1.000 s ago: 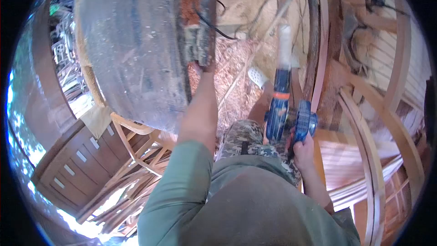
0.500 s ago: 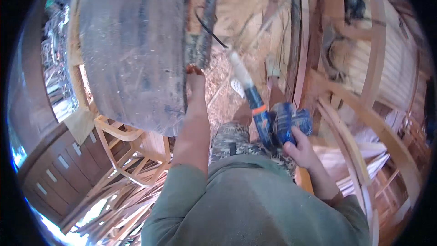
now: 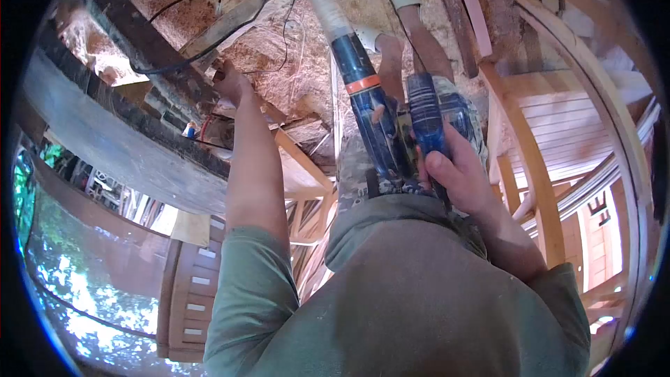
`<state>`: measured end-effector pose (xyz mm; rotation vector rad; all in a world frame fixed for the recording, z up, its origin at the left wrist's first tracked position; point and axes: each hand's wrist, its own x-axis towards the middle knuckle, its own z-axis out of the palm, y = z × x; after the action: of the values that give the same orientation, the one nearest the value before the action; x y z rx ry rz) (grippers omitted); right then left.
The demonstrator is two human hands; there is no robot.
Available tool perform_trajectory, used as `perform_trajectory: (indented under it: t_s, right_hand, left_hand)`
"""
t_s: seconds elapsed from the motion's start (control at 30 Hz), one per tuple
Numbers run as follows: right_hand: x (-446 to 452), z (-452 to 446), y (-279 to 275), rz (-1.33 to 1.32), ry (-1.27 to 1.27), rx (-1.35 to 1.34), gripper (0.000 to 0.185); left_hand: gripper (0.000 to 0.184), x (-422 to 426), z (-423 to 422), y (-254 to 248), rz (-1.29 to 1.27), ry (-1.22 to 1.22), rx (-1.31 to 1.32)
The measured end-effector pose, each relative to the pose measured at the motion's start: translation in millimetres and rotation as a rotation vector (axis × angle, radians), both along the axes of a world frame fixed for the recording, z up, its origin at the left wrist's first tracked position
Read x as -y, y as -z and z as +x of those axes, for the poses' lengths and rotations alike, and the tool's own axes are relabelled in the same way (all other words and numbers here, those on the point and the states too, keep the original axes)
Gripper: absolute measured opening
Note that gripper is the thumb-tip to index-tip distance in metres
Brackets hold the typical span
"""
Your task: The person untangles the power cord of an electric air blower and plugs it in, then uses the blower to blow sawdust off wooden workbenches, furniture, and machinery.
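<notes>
My right hand (image 3: 457,167) is closed around the blue ribbed grip of a corded power tool (image 3: 363,91), held close to my lap. Its long body is blue and black with an orange ring, and its far end is wrapped in white; the tool's exact kind is not clear. At the left, my left hand (image 3: 232,84) reaches out to the edge of a dark wooden beam (image 3: 143,35) under the workbench (image 3: 105,146). Its fingers are partly hidden and in shadow, so their hold on anything cannot be made out.
A black cord (image 3: 188,61) loops across the beam and the sawdust-covered ground (image 3: 293,49). Curved wooden chair frames (image 3: 530,160) stand close on my right. A wooden panel with pale slots (image 3: 192,293) is at the lower left.
My view has turned toward the left side of the workbench. My left hand has moved from the bench's edge to the beam beneath. The power tool stays in my right hand.
</notes>
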<state>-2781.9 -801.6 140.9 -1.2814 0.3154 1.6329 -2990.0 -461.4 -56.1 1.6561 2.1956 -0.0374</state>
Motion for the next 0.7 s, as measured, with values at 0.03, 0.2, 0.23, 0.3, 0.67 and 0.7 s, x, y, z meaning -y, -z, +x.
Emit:
perform_trajectory:
  t_s: [0.03,0.2,0.23,0.3,0.67,0.7]
  right_hand:
    - [2.0,-1.1,2.3,-0.004,0.02,-0.012,0.061]
    - [6.3,1.8,14.4,-0.033,0.016,0.039,0.06]
    - [5.0,1.8,12.4,-0.039,0.021,0.029,0.06]
    - [-3.7,6.6,14.8,-0.007,0.119,0.069,0.06]
    - [1.4,0.0,35.0,-0.007,0.128,0.053,0.054]
    - [1.2,-0.2,36.6,-0.01,0.127,0.057,0.053]
  left_hand:
    - [0.045,-0.1,4.4,-4.9,-0.03,0.008,-0.1]
    - [0.047,-5.5,-11.6,14.3,0.051,0.077,-0.363]
    - [0.047,-3.9,-17.7,9.5,0.046,0.083,-0.372]
    - [0.052,-6.6,-31.8,4.2,-0.089,0.481,-0.586]
    - [0.031,-26.3,-70.3,31.8,-0.132,-0.355,0.623]
    - [0.03,-29.9,-72.1,32.8,-0.165,-0.456,0.757]
